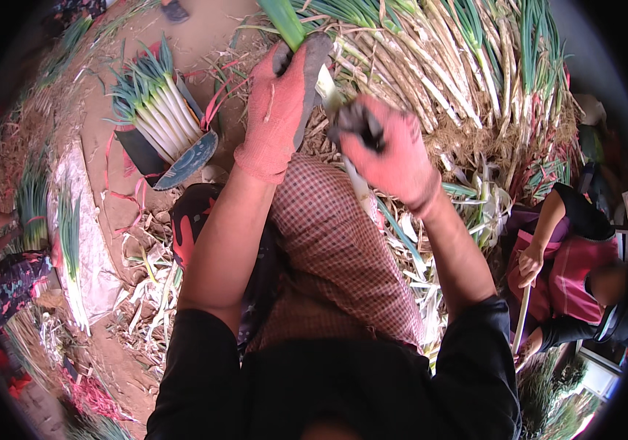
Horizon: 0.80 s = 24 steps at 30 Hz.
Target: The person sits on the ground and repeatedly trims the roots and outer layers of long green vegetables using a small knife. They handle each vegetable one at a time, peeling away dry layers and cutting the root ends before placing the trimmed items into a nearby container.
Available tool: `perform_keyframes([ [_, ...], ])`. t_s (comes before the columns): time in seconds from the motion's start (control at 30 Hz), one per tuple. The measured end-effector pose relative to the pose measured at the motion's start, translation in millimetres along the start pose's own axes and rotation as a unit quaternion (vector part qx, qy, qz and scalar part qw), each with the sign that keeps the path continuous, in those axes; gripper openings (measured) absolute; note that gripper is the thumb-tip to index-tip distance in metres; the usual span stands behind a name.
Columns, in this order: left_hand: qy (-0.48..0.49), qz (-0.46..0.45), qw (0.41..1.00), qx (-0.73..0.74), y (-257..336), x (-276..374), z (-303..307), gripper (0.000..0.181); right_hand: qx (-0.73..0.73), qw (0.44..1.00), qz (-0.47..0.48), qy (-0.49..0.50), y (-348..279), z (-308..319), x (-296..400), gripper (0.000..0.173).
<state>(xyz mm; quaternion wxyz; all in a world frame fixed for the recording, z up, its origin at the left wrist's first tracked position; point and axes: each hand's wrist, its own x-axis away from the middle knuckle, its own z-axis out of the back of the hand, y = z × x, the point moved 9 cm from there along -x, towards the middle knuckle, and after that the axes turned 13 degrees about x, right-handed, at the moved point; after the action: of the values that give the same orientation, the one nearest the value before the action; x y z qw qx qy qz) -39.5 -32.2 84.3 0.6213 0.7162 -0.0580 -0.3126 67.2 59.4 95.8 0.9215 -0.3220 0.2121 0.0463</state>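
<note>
My left hand, in a red knitted glove with a dark palm, is closed around a green onion near the base of its leaves. The onion's white stalk slants down to the right, towards my other hand. My right hand, gloved alike and somewhat blurred, has its fingers curled at the white stalk; a pale shaft shows below them, over the checked cloth on my lap. To the left, trimmed green onions lie side by side in a dark holder with a curved blue end plate.
A large heap of untrimmed green onions with roots lies ahead and to the right. Peeled leaves litter the ground. A co-worker sits at the right holding a stalk. At the left, green onions rest on a pale sheet beside another person.
</note>
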Motion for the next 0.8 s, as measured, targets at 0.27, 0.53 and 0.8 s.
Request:
perform_keyframes([
  [0.27,0.072,0.025,0.989,0.124,10,-7,23,0.035,0.359,0.878,0.009,-0.317,125,-58,174,0.023],
  [0.53,0.076,0.066,0.971,0.216,-2,3,0,0.034,0.217,0.958,-0.076,0.17,20,36,68,0.029],
  [0.8,0.073,-0.006,0.991,0.111,6,8,-7,0.028,0.258,0.955,-0.04,0.143,3,-1,21,0.038],
])
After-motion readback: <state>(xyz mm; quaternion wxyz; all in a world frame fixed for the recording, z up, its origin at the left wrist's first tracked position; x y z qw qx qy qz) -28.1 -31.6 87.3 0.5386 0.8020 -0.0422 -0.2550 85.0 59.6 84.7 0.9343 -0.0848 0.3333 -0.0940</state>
